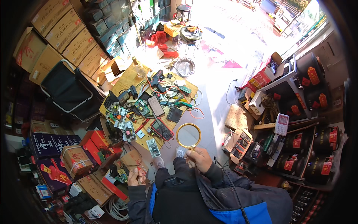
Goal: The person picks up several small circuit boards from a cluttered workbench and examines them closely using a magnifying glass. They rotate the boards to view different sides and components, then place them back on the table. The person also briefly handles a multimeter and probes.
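Note:
My right hand (200, 159) grips the short handle of a magnifying glass (188, 135), whose round gold-coloured rim stands over the floor, beyond my shoes. My left hand (136, 177) is closed at the lower left, fingers curled, with a small reddish bit showing by the fingertips that I cannot make out. Ahead of it, a loose circuit board (153, 147) lies by the near corner of a low wooden table (126, 79). A red-edged multimeter (162, 130), a flat pale rectangular device (156, 106) and several circuit boards (142, 108) crowd the tabletop.
Cardboard boxes (76, 35) and a folding chair (71, 89) stand left of the table. A glass bottle (138, 67) is at its far edge. Right, an open carton of parts (238, 143) sits before shelves of black round packages (328, 138). A black cable (233, 186) crosses my right sleeve.

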The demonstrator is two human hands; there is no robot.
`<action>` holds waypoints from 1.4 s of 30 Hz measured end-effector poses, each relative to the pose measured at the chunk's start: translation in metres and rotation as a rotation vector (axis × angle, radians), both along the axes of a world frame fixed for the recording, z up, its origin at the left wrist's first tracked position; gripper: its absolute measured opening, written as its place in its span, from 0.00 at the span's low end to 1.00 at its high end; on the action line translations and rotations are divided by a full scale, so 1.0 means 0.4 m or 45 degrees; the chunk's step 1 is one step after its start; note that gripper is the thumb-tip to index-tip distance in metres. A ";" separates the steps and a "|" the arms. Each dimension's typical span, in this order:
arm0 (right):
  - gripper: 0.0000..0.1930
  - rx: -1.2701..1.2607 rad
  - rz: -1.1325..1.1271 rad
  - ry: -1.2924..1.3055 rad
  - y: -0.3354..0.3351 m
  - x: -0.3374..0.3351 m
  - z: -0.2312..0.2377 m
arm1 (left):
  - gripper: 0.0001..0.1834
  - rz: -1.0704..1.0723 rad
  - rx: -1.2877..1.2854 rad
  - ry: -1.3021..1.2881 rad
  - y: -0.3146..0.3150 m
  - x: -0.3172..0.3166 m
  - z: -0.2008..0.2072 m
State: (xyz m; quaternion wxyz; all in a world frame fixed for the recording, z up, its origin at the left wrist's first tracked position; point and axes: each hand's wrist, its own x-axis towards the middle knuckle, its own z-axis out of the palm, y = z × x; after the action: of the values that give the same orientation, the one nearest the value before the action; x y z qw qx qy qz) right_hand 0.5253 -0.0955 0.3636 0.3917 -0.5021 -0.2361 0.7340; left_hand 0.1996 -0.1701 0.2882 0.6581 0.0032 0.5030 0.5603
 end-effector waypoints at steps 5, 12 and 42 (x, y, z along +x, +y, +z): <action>0.15 -0.016 -0.007 -0.017 -0.005 0.001 -0.005 | 0.08 0.002 0.050 0.007 -0.005 0.003 -0.009; 0.15 -0.010 0.043 -0.035 -0.028 -0.061 0.023 | 0.07 0.049 0.026 0.024 -0.044 -0.040 -0.002; 0.15 0.066 0.348 -0.167 -0.235 -0.427 0.035 | 0.07 0.340 -0.042 -0.177 -0.420 -0.342 -0.029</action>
State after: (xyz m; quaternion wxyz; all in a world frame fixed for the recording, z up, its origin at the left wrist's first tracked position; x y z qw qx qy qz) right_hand 0.3544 -0.1894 0.3776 0.2848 -0.5017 -0.3461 0.7398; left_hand 0.0629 -0.3382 0.2765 0.6108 -0.1133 0.4611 0.6335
